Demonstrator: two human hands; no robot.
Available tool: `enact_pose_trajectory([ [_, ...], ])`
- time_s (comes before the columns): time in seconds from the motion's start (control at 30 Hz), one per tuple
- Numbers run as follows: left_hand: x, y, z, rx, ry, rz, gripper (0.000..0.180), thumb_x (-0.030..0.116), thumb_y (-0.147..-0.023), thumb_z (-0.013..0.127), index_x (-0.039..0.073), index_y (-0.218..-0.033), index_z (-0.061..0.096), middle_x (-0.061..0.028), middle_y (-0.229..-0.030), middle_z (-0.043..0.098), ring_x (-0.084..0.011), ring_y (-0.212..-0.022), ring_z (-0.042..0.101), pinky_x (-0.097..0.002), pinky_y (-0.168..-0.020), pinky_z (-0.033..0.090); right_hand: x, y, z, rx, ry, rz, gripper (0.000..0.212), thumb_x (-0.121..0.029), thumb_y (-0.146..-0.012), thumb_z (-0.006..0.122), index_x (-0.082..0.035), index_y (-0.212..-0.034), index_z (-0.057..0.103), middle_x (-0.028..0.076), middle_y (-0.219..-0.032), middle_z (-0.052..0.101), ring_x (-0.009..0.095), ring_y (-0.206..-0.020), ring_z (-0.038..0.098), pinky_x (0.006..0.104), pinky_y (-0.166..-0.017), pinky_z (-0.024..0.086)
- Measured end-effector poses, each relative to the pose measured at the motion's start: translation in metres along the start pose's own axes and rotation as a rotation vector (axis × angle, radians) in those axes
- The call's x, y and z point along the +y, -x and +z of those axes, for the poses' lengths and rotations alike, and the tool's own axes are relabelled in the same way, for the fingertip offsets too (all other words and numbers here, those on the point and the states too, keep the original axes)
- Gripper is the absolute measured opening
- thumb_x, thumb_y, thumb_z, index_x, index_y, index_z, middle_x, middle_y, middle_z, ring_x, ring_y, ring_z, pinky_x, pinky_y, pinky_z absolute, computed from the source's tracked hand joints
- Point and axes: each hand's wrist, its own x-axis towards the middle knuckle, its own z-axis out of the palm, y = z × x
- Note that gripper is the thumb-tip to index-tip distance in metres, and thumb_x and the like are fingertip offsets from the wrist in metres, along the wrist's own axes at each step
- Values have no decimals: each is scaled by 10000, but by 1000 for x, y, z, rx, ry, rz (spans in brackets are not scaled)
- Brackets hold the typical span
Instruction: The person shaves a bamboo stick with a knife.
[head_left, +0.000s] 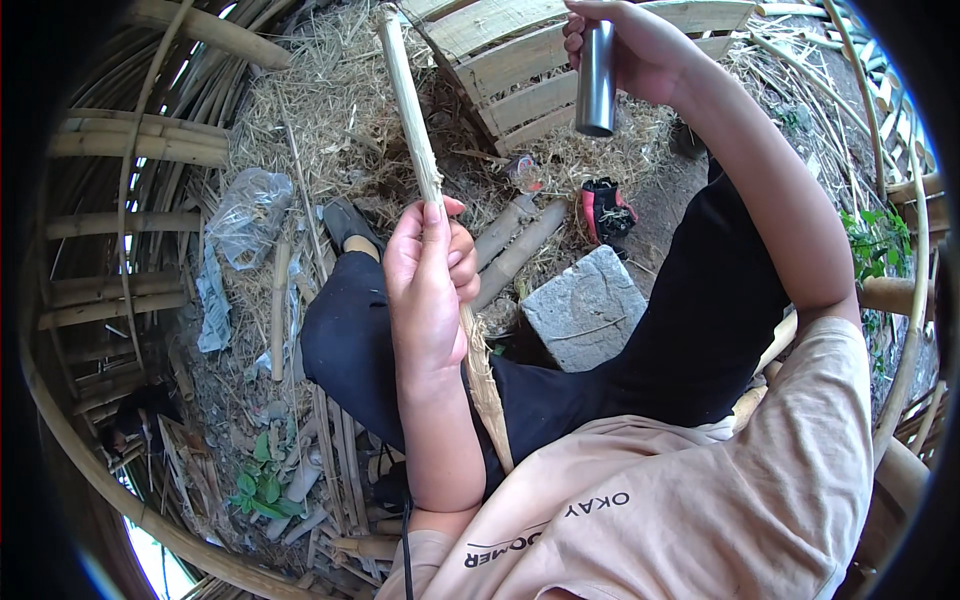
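My left hand [432, 275] is closed round a long pale wooden stick [410, 110], stripped of bark. The stick slants from the top of the view down to my lap, and its lower part [482, 375] looks rough and splintered, narrowing to the end by my shirt. Raised at the upper right, my right hand [640, 50] is wrapped round a shiny steel cylinder [596, 85], shaped like a tumbler or flask. Its dark round end points downward, apart from the stick. The fingers partly hide its upper end.
Before me a slatted wooden crate [520, 65] stands on straw. A grey stone block [585, 308], a red and black glove-like item [605, 212] and bamboo pieces [520, 250] lie between my legs. A clear plastic bag [250, 215] is at left. Bamboo poles [140, 145] surround me.
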Motion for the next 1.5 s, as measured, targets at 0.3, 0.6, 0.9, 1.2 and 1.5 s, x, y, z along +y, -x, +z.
enact_pose_trajectory([
  [0.3,4,4,-4,15,-3,8,232,246,-1071,433,33,-1095,523,71,-673,335,11,-517,246,-161,-413,194,-9,-12,-5,240,-89,-168,296,-250,-998,517,-35,-1195,466,161,-1081,677,232,-860,620,406,-833,507],
  [0.6,10,9,-13,-49,102,-16,233,237,-1076,420,30,-1115,520,62,-692,344,7,-536,262,-159,-427,221,-33,-52,-46,441,-93,-345,298,-291,-993,505,-57,-1176,481,137,-1137,499,251,-959,568,450,-745,544],
  [0.9,9,4,-10,-109,151,-25,256,261,-1076,422,27,-1115,517,54,-699,351,-1,-541,267,-161,-434,232,-115,-104,-160,260,-509,-643,290,-263,-1016,359,-64,-1018,569,136,-912,600,273,-883,627,447,-804,566],
  [1.2,9,7,-19,-63,182,-35,309,316,-1077,411,30,-1090,528,46,-688,372,-5,-534,283,-165,-438,239,-61,-55,-89,256,-382,-600,265,-236,-1006,369,-51,-1014,557,131,-907,597,271,-877,624,447,-801,564],
  [1.5,16,5,-25,-131,186,-113,361,208,-1064,421,-62,-1294,486,16,-789,406,-54,-679,352,-202,-564,338,-34,-40,-78,275,-335,-561,240,-209,-997,379,-37,-1010,546,127,-901,593,268,-871,621,448,-797,562],
])
